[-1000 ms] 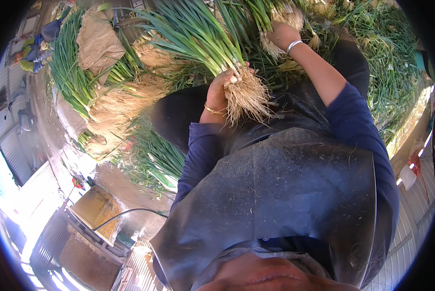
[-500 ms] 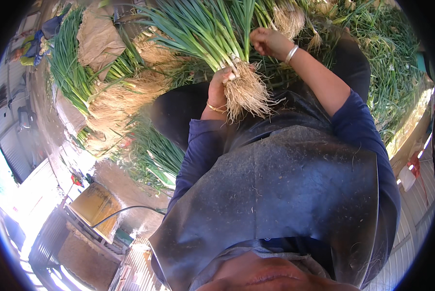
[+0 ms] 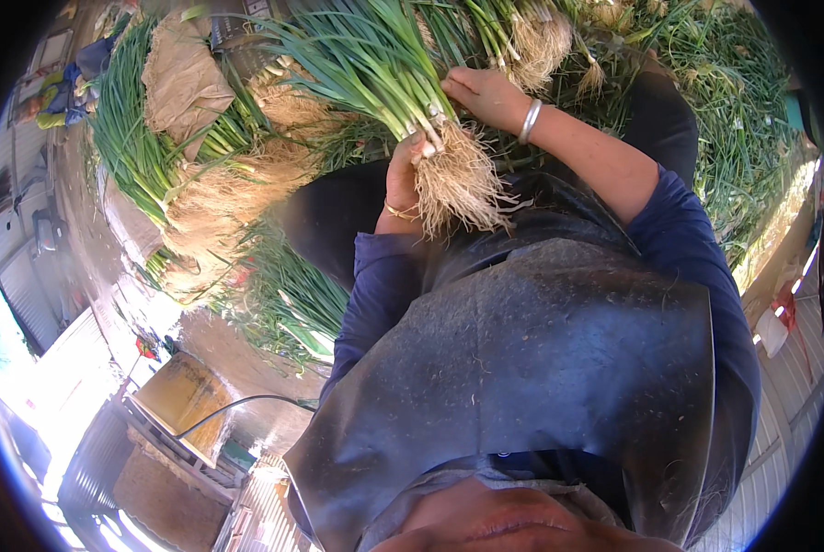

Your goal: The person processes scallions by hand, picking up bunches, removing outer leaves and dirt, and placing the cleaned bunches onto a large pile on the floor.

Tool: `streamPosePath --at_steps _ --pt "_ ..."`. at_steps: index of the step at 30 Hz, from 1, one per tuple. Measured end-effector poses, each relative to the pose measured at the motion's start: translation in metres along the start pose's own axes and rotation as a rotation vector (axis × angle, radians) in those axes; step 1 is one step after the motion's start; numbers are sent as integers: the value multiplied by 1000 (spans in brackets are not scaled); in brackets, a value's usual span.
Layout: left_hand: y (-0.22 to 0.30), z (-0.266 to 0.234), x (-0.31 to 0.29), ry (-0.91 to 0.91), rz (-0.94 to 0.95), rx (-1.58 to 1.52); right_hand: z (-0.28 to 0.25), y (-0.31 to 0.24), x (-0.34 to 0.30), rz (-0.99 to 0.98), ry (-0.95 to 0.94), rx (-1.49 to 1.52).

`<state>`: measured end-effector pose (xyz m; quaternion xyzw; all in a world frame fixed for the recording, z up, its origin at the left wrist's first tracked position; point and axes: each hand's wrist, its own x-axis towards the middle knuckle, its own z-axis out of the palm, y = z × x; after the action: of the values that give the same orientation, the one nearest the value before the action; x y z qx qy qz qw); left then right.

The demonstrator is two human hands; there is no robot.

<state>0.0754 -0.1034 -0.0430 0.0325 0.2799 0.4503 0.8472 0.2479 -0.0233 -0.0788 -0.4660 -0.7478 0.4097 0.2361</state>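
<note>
A bunch of green garlic (image 3: 398,78), with long flat green leaves, pale stalks and a thick tuft of tan roots, slants up and to the left above my lap. My left hand (image 3: 405,175) is wrapped round the pale stalks just above the roots, on the bunch's left side. On the right side, my right hand (image 3: 486,97) has its fingers curled in and close together against the green stalks. Its fingertips are partly hidden, so whatever they pinch does not show.
More green garlic lies in a rooted heap (image 3: 214,202) at the left, partly under a brown cloth (image 3: 182,78). Other rooted plants (image 3: 536,46) lie beyond my right hand. Loose green leaves (image 3: 734,120) cover the ground at the right. A black apron (image 3: 541,350) covers my front.
My right hand has moved left and slightly nearer, to the side of the stalks. The bunch has shifted a little left, still in my left hand.
</note>
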Motion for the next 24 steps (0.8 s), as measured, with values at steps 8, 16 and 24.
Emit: streamPosePath --at_steps 8,16,24 --pt "0 5 9 -77 3 -44 -18 93 3 541 88 -385" --pt "-2 -4 11 20 8 -14 -20 -21 -32 294 -19 -142" --pt "-6 -1 11 2 10 -29 -20 22 -13 643 149 698"
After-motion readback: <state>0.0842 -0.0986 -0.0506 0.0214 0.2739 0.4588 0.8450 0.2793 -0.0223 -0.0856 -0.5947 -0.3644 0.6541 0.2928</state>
